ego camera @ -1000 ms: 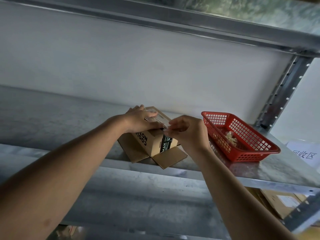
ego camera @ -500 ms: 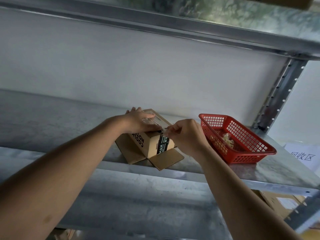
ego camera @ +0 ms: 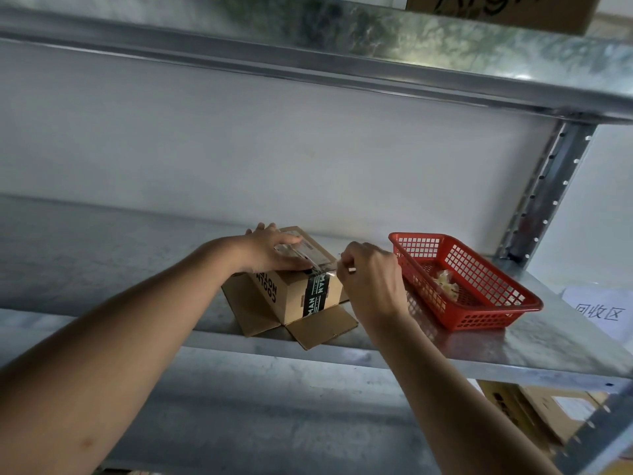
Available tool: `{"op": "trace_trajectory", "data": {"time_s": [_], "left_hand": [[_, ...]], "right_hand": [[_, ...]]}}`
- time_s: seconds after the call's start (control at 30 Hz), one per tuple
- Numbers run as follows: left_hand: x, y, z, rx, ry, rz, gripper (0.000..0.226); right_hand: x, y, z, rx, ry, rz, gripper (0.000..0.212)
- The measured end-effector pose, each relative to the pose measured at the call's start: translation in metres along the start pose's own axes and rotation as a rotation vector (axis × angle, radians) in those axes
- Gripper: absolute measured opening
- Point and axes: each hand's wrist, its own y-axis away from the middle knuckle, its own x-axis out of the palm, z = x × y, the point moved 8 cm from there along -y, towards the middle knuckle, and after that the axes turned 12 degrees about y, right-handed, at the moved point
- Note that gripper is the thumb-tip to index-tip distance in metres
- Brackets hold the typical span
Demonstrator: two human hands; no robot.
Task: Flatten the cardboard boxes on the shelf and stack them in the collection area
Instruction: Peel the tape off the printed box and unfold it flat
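Peeling: right hand (ego camera: 371,279) pinches a strip of clear tape (ego camera: 322,266) at the top edge of a small cardboard box (ego camera: 301,286); fingers curled, thumb and forefinger closed on the tape end
Left hand (ego camera: 270,250): lies flat on the box top, fingers fairly straight, pressing down; thumb along the near top edge, touching the tape
Box position: on the middle metal shelf (ego camera: 513,347), near its front edge, just left of a red basket (ego camera: 479,286), turned corner-on to the camera
Box state: still square, not flattened; bottom flaps (ego camera: 322,325) splayed out on the shelf around its base
Box markings: black printed band down the near-right face, black lettering on the near-left face, both reading upside down
Tape: runs across the top from under the left hand to the right hand's pinch; partly lifted, how much I cannot tell
Basket: plastic mesh, holds a crumpled pale wad (ego camera: 445,286)
Right of basket: white paper sign (ego camera: 599,311) with printed characters, past the shelf's end
Upper shelf: another cardboard box (ego camera: 507,10), cut off by the frame
Lower level: more brown cardboard (ego camera: 541,409) under the right end of the shelf
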Motion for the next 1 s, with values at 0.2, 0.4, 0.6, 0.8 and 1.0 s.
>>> {"op": "trace_trajectory", "data": {"time_s": [0.2,0.4,0.6,0.8,1.0], "left_hand": [[0.000,-0.001,-0.002,0.011,-0.006,0.004,0.106],[0.000,-0.005,0.004,0.013,0.016,-0.011,0.116],[0.001,-0.004,0.003,0.024,0.017,-0.008,0.098],[0.012,-0.010,-0.029,0.023,0.017,0.063,0.052],[0.022,-0.010,-0.025,0.116,-0.107,-0.035,0.075]], "right_hand": [[0.005,0.003,0.019,-0.171,-0.005,0.065,0.017],[0.019,0.009,0.033,-0.304,0.005,0.154,0.037],[0.017,0.004,0.015,-0.085,-0.141,0.149,0.022],[0.016,-0.002,-0.012,0.186,-0.466,0.119,0.019],[0.024,0.000,-0.029,0.340,-0.640,0.148,0.018]]}}
